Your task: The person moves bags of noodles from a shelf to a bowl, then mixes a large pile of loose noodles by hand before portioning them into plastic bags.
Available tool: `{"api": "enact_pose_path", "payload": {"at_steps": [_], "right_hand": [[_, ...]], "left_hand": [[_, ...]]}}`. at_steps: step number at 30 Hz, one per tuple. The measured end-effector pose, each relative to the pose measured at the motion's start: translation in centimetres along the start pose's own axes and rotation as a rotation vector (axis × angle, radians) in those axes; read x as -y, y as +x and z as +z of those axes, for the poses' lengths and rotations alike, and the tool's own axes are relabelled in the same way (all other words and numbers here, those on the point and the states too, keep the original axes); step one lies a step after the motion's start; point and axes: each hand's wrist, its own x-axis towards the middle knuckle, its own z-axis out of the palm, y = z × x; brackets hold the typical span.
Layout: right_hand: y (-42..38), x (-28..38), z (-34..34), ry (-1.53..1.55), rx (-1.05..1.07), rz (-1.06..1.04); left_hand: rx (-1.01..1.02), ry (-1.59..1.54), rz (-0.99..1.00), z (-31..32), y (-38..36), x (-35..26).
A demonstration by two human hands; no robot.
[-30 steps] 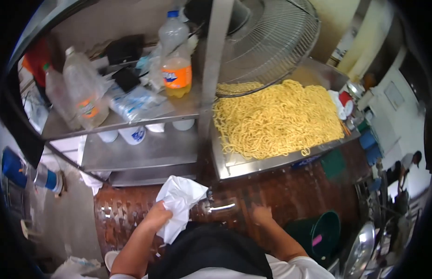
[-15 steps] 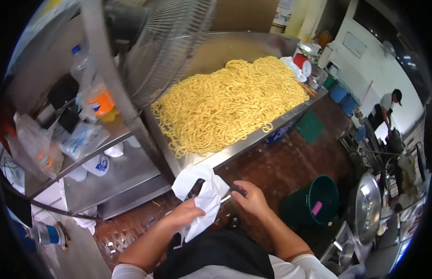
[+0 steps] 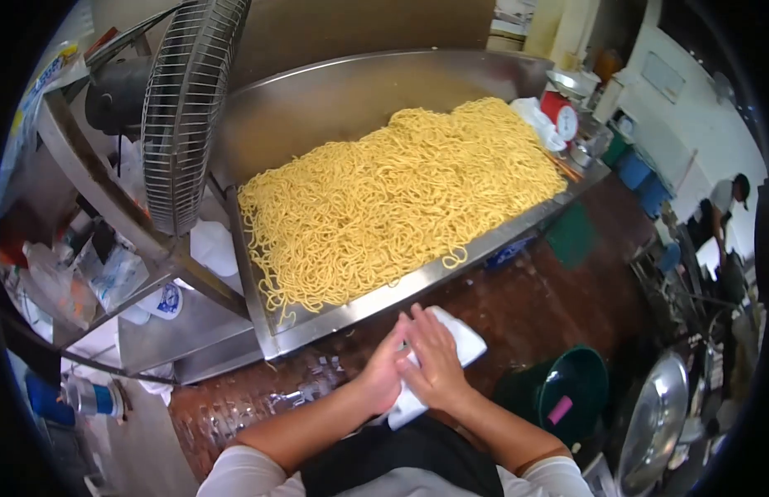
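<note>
My left hand (image 3: 381, 374) and my right hand (image 3: 435, 361) press palm to palm in front of my apron, just off the near edge of the noodle table. Between them is a white plastic bag (image 3: 463, 335), folded or bunched. One part juts out to the right and another hangs below the palms. The fingers of my right hand lie stretched and close together; the left fingers are partly hidden. Beyond my hands a wide heap of yellow noodles (image 3: 384, 207) covers much of a steel table (image 3: 318, 327).
A caged fan (image 3: 181, 116) stands at the table's left. Below it a shelf (image 3: 144, 344) carries bottles and bags. A red scale (image 3: 558, 116) sits at the far right corner. A green bin (image 3: 579, 385) stands on the floor; a co-worker (image 3: 720, 215) is at the right.
My right hand, apart with open fingers before, has come against my left hand over the bag. The bag's loose upper part now sticks out rightward. My view has shifted, showing more of the table.
</note>
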Motion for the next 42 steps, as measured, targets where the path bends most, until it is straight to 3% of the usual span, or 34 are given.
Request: {"api": "enact_pose_path", "payload": {"at_steps": [1,2,3,5,7,10,11,13,15,16,17,18,19,20,21,22,23,25,26,28,29,30,32,34,35,40,42], "right_hand": [[1.0,-2.1,1.0,0.002,-0.045,0.008],[2.1,-4.3,2.0,0.002,-0.089,0.022],[3.4,-5.3,2.2,-0.022,-0.112,0.169],[4.8,-7.6,2.0,0.109,-0.051,0.141],[5.4,-7.9,0.8,0.217,0.078,0.185],[7.3,-9.5,-2.1,0.326,0.371,0.456],[7.1,-12.9,-1.1,0.372,0.274,0.505],[8.7,-16.1,-1.6,0.368,0.149,0.617],[8.4,-16.7,0.8,0.374,0.291,0.671],[7.4,-15.5,4.2,0.549,0.376,0.760],[6.6,-15.5,6.4,0.715,0.461,0.830],[7.8,-15.2,6.0,0.847,0.328,0.729],[9.6,-16.0,5.2,0.888,0.366,0.912],[11.1,-16.8,4.3,0.927,0.410,1.105],[11.9,-16.7,2.8,0.879,0.381,0.951],[13.0,-16.6,1.6,0.954,0.338,0.967],[13.9,-17.1,1.3,0.937,0.268,0.888],[15.8,-17.4,0.4,1.029,0.102,0.677],[16.8,-17.0,-0.2,1.035,0.130,0.657],[18.4,-15.5,-2.4,0.853,0.060,0.260],[18.5,-15.4,-3.6,0.766,0.245,0.219],[18.4,-16.0,-3.9,0.782,0.247,0.201],[17.9,-17.3,-4.1,0.196,0.258,-0.156],[18.2,-18.4,-5.8,0.260,0.363,-0.090],[17.7,-19.5,-7.3,0.170,0.364,-0.131],[18.3,-23.1,-10.7,-0.013,0.374,-0.168],[18.3,-26.4,-10.5,0.053,0.304,0.033]], "left_hand": [[-0.146,0.124,0.090,3.1,0.1,-1.2],[-0.079,0.100,0.075,1.1,2.2,-1.2],[0.032,0.031,0.012,0.7,3.1,-2.0],[0.156,-0.044,-0.089,-1.7,5.1,-3.0],[0.014,0.261,-0.240,-6.3,7.5,-2.3],[0.191,-0.052,-0.279,-7.5,9.1,-3.0],[0.058,0.024,-0.264,-8.4,9.9,-2.5],[0.092,0.022,-0.354,-7.4,10.6,-4.7],[0.207,0.051,-0.459,-6.5,11.7,-5.4],[0.221,-0.226,-0.474,-7.9,13.1,-4.3],[0.303,-0.244,-0.524,-9.1,14.5,-3.8],[0.390,-0.259,-0.565,-9.0,15.5,-4.3],[0.056,0.107,-0.405,-8.8,15.5,-4.0],[0.048,0.097,-0.390,-8.9,15.9,-4.1],[0.139,0.192,-0.220,-8.7,16.0,-4.4],[0.226,0.292,-0.044,-7.3,15.9,-5.6],[0.024,-0.024,-0.357,-5.5,15.7,-7.1],[0.055,-0.103,-0.354,-4.3,16.3,-8.0],[0.097,-0.172,-0.386,-3.5,16.5,-8.2],[0.057,-0.035,-0.280,-1.5,17.3,-7.7],[-0.024,-0.012,-0.121,-1.5,18.6,-6.7],[-0.103,0.016,0.037,-0.9,19.6,-6.5],[-0.132,-0.047,0.034,0.1,20.8,-6.3],[0.000,-0.178,0.119,1.9,22.0,-6.7],[0.081,-0.180,0.051,3.1,22.4,-6.6],[0.114,-0.419,0.130,7.8,26.7,-3.4],[0.085,-0.386,-0.059,8.7,27.7,-2.0]]}}
